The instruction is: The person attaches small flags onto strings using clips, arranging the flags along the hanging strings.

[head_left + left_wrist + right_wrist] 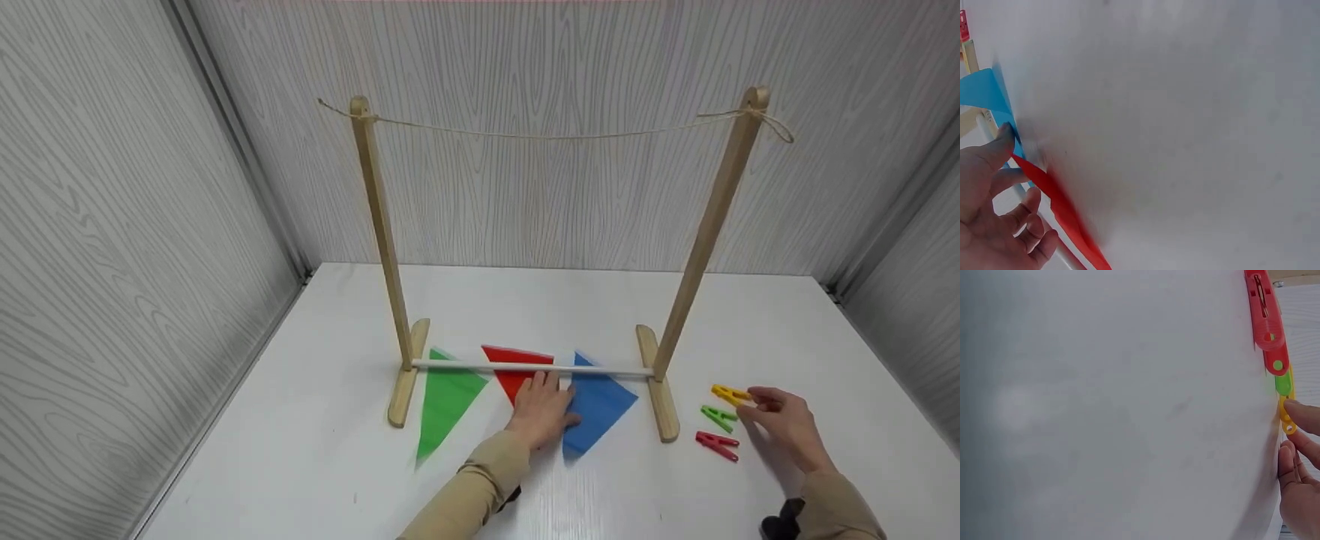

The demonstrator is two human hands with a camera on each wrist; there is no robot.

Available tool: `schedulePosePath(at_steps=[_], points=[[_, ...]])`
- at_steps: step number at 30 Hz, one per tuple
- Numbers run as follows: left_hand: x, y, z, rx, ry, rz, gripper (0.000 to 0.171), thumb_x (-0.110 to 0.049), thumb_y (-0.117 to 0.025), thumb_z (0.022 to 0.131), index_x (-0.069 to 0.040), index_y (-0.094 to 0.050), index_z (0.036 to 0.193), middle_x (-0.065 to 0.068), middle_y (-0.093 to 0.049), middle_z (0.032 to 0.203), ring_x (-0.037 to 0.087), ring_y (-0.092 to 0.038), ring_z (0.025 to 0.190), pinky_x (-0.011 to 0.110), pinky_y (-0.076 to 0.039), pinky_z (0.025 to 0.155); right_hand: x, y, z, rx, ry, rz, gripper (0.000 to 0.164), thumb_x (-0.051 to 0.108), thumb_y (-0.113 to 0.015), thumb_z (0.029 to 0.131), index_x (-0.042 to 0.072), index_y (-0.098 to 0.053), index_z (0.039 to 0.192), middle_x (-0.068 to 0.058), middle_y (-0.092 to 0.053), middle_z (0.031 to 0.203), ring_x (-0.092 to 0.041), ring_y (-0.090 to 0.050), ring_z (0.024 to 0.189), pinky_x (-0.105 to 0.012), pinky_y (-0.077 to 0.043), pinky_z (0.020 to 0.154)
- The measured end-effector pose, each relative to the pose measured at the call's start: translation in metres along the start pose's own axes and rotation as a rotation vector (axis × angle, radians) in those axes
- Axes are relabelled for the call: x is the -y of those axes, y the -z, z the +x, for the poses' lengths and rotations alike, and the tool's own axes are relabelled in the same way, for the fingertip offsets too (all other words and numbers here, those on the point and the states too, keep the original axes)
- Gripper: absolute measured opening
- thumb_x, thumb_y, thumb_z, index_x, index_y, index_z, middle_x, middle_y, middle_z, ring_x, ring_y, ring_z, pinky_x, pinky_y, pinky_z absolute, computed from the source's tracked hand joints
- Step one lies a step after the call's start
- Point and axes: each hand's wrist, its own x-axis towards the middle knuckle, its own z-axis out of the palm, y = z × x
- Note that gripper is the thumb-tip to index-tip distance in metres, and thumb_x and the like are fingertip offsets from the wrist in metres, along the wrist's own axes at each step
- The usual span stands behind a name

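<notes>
My right hand (786, 424) is at the yellow clothespin (729, 394), thumb and forefinger on either side of its handle end in the right wrist view. Just nearer to me lie a green clothespin (718, 418) and a red clothespin (718, 445). My left hand (541, 411) rests palm down between the red triangular flag (516, 353) and the blue triangular flag (600, 409), covering part of the red one. Its thumb touches the blue flag's edge in the left wrist view, and the other fingers are loosely bent. A green triangular flag (448, 401) lies to the left.
A wooden stand straddles the flags, with a left post (382, 225), a right post (709, 225) and a white crossbar (457, 365) low over them. A string (547, 138) sags between the post tops. Panelled walls (525, 217) enclose the white table (300, 450).
</notes>
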Motion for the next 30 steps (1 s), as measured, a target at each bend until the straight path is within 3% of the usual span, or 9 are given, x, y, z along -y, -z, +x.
schedulePosePath(at_steps=[6, 10, 14, 19, 26, 30], points=[[0.002, 0.008, 0.001, 0.056, -0.003, -0.062, 0.050, -0.034, -0.068, 0.096, -0.024, -0.057, 0.144, 0.007, -0.050, 0.147, 0.027, -0.040, 0.140, 0.046, -0.035, 0.119, -0.001, 0.001, -0.001, -0.006, 0.000, -0.006, 0.061, 0.023, -0.064, 0.098, -0.013, -0.042, 0.143, -0.032, -0.050, 0.131, -0.030, -0.047, 0.108, -0.017, -0.041, 0.071], [-0.002, 0.007, 0.003, 0.000, -0.017, -0.083, 0.044, -0.032, -0.067, 0.097, -0.021, -0.061, 0.140, 0.006, -0.057, 0.136, 0.024, -0.046, 0.127, 0.044, -0.040, 0.112, -0.001, 0.001, -0.002, -0.009, 0.006, -0.011, 0.061, 0.024, -0.064, 0.098, -0.013, -0.043, 0.142, -0.031, -0.051, 0.129, -0.030, -0.047, 0.108, -0.017, -0.041, 0.074], [-0.011, 0.004, 0.007, -0.031, -0.016, -0.039, 0.046, -0.036, -0.056, 0.103, -0.020, -0.054, 0.146, 0.006, -0.055, 0.142, 0.024, -0.046, 0.131, 0.044, -0.040, 0.115, 0.000, -0.001, -0.002, -0.005, 0.007, -0.005, 0.062, 0.025, -0.063, 0.098, -0.012, -0.042, 0.143, -0.031, -0.050, 0.131, -0.030, -0.046, 0.108, -0.020, -0.041, 0.077], [-0.021, 0.001, 0.013, 0.001, 0.006, 0.041, 0.051, -0.042, -0.048, 0.105, -0.021, -0.046, 0.152, 0.005, -0.047, 0.151, 0.023, -0.041, 0.138, 0.041, -0.037, 0.119, 0.001, -0.003, -0.002, 0.008, -0.008, 0.008, 0.063, 0.026, -0.062, 0.098, -0.011, -0.040, 0.145, -0.033, -0.046, 0.136, -0.034, -0.045, 0.113, -0.026, -0.042, 0.082], [-0.022, 0.000, 0.011, 0.001, -0.042, 0.155, 0.046, -0.041, -0.053, 0.104, -0.025, -0.053, 0.147, 0.003, -0.045, 0.152, 0.022, -0.040, 0.137, 0.037, -0.040, 0.114, 0.002, -0.002, -0.001, 0.015, -0.016, 0.006, 0.064, 0.026, -0.062, 0.099, -0.011, -0.040, 0.145, -0.033, -0.046, 0.137, -0.035, -0.045, 0.114, -0.030, -0.042, 0.086], [-0.020, 0.004, 0.010, 0.007, -0.067, 0.138, 0.042, -0.037, -0.059, 0.101, -0.027, -0.059, 0.142, 0.002, -0.049, 0.148, 0.022, -0.042, 0.136, 0.039, -0.041, 0.115, 0.001, 0.000, 0.000, 0.010, -0.018, -0.002, 0.063, 0.027, -0.062, 0.099, -0.010, -0.041, 0.145, -0.031, -0.048, 0.132, -0.032, -0.045, 0.111, -0.025, -0.042, 0.080]])
